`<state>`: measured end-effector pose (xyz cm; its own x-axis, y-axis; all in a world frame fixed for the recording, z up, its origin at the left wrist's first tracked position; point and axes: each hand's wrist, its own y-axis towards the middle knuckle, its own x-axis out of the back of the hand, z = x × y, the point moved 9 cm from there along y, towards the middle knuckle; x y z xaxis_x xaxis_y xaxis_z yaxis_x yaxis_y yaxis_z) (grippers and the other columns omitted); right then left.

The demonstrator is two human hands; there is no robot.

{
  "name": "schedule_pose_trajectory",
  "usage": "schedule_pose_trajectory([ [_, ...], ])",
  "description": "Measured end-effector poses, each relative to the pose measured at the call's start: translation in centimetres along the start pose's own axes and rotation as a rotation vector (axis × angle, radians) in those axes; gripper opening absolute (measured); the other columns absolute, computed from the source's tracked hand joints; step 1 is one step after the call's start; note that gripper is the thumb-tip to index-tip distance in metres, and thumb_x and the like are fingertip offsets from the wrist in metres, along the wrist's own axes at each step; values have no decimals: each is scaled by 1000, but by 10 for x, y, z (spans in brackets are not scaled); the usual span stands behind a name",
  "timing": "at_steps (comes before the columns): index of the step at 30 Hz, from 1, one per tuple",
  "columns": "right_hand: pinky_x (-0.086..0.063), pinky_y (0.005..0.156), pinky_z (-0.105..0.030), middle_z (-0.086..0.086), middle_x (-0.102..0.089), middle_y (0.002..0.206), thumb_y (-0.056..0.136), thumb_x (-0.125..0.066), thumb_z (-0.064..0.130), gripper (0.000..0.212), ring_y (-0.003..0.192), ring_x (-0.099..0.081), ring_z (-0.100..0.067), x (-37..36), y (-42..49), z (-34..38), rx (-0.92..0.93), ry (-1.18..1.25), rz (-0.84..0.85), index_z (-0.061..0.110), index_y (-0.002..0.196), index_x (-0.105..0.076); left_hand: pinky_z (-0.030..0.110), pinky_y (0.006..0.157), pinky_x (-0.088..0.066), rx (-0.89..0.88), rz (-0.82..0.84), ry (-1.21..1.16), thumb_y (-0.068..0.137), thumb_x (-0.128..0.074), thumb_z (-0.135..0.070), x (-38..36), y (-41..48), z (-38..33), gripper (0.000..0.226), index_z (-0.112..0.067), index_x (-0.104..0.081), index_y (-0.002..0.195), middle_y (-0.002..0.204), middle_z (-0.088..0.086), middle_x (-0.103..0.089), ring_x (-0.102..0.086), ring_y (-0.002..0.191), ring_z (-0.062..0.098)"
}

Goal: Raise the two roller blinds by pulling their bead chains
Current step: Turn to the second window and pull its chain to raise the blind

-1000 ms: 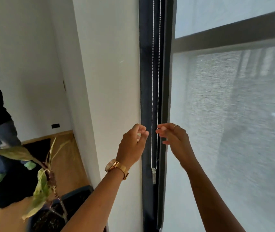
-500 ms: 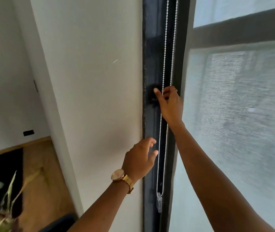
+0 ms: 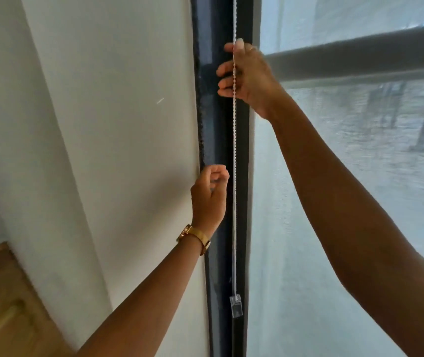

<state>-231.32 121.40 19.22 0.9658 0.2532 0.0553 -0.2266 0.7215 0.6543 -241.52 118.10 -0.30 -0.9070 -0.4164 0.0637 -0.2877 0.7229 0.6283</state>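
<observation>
Right hand (image 3: pixel 248 76) clamps its fingers on the white bead chain (image 3: pixel 234 176), high against the dark window frame (image 3: pixel 218 140).
Left hand (image 3: pixel 209 199) loosely curled beside it, off the chain; its clear weight (image 3: pixel 236 306) hangs low; roller blind (image 3: pixel 334 228) top cut off.

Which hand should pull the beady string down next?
Probably the right hand: it is high up and already curled around the bead chain. The left hand is lower, beside the chain, and seems not to touch it.

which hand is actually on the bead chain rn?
The right hand, raised high, fingers closed on the bead chain. The left hand, wearing the watch, is curled beside it, lower.
</observation>
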Motion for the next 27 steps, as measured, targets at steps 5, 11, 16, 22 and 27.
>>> schedule_pose_trajectory([
  [5,-33,44,-13,2,-45,61,97,-24,9,35,47,-42,-2,0,2,54,126,-336,-130,11,82,-55,44,93,-54,-86,-37,-122,97,-45,-20,15,55,-82,23,-8,-59,110,109,8,-66,-62,104,25],
  [11,-28,49,-20,4,-38,59,65,-28,7,18,54,-37,-7,8,-40,67,224,-279,-343,20,59,-38,33,84,-57,-159,0,-242,100,-36,-32,27,113,-169,36,-7,-56,118,107,8,-68,-66,95,20],
  [16,-35,49,-10,4,-46,56,82,-34,-4,33,49,-45,0,-30,-67,92,340,-273,-422,18,59,-43,23,65,-59,-309,199,-339,103,-29,-27,34,123,-240,38,-1,-56,110,94,12,-69,-69,75,18],
  [22,-35,58,-34,-5,-41,59,81,-33,-8,30,59,-42,-23,-85,-105,87,351,-297,-441,13,60,-41,23,70,-56,-289,425,-473,104,-10,-26,62,120,-281,54,-10,-60,95,94,5,-68,-70,72,10],
  [27,-31,52,-28,-4,-41,59,85,-31,-7,27,56,-38,-19,-87,-155,47,261,-275,-423,5,67,-46,20,72,-56,-316,553,-473,104,-21,-17,73,99,-305,33,-9,-53,99,89,3,-66,-69,71,6],
])
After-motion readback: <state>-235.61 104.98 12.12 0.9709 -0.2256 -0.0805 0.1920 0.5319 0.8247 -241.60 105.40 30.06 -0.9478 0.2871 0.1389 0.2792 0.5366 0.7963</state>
